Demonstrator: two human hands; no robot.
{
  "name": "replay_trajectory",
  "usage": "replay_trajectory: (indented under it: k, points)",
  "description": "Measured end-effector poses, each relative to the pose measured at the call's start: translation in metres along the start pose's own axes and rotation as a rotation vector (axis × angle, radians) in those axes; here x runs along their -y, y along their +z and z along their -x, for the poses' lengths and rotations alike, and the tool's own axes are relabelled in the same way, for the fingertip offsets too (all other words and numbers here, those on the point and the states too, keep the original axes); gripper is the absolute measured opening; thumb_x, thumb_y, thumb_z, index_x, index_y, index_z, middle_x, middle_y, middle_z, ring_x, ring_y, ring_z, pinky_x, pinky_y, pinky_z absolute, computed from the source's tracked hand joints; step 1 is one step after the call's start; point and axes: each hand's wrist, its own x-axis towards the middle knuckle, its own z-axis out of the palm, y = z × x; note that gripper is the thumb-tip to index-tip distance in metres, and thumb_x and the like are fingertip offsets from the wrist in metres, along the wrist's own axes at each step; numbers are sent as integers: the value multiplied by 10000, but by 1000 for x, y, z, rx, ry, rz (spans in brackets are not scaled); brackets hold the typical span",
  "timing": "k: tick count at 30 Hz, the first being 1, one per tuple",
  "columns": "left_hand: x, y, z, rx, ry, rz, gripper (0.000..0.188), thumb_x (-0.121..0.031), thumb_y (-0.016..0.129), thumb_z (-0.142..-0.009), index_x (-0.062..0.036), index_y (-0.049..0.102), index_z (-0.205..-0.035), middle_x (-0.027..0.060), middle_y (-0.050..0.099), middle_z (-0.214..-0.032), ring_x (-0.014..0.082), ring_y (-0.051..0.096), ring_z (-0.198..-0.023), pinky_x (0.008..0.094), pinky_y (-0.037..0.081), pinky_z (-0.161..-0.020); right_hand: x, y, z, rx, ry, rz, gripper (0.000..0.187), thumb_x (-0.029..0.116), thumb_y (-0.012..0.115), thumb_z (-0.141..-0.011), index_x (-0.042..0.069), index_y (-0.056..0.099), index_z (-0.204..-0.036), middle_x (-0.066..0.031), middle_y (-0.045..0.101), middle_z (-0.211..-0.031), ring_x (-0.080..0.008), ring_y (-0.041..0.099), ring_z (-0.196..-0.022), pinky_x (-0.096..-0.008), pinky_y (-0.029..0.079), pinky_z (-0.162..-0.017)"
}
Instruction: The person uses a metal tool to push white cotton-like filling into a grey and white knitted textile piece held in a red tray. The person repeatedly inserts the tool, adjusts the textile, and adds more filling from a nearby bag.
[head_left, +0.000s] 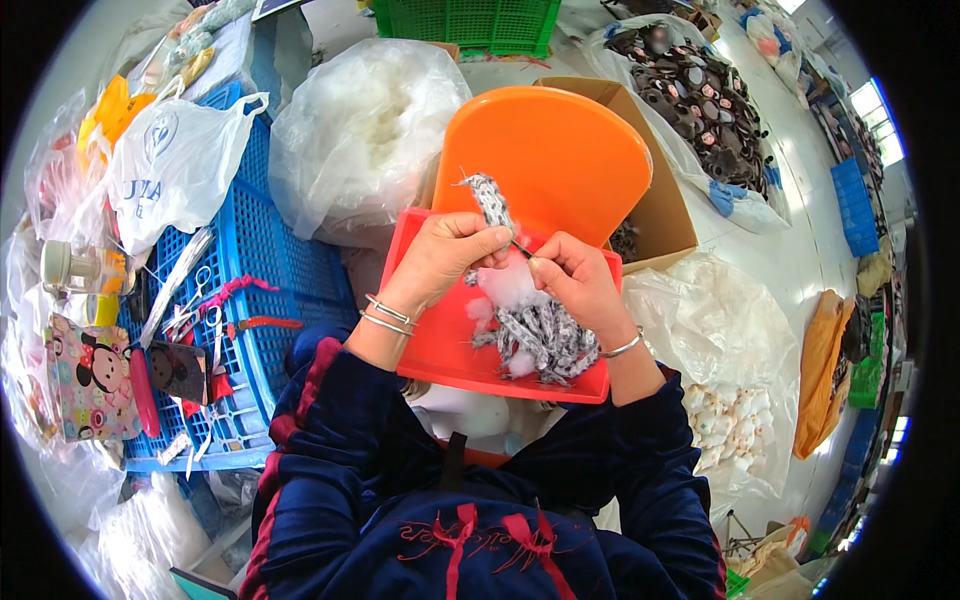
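Observation:
My left hand (440,258) pinches a small grey-and-white fuzzy fabric tube (489,198), which points up and away from me. Between finger and thumb, my right hand (582,288) grips a thin dark stick (522,249) whose far end meets the tube's lower opening; how deep it reaches is hidden by my left fingers. Both hands are above a red plastic tray (440,350). A tuft of white stuffing (512,286) lies in the tray, beside a heap of similar grey-and-white fabric pieces (545,345).
An orange plastic chair back (550,135) rises behind the tray. To its left is a clear bag of white stuffing (370,130). Blue crates (255,340) at my left bear scissors (205,290) and bags. A cardboard box (665,215) and a bag of white pieces (735,420) stand right.

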Motion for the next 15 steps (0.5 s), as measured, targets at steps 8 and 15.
replay_trajectory:
  k: [8, 15]
  points:
    - [11, 4, -3, -9, 37, -192, 193, -161, 650, -931, 21, 714, -945, 35, 675, -770, 78, 610, -700, 221, 484, -646, -1, 15, 4, -183, -175, 374, 119, 70, 640, -916, -9, 564, -870, -22, 550, -664, -61, 473, -595, -243, 385, -530]
    - [1, 6, 2, 57, 88, 24, 264, -235, 604, -967, 0, 720, -994, -5, 616, -716, 70, 544, -647, 215, 454, -648, 1, 7, 1, -115, -126, 299, 90, 46, 619, -929, 8, 547, -892, 22, 547, -732, -30, 468, -656, -205, 383, -572]
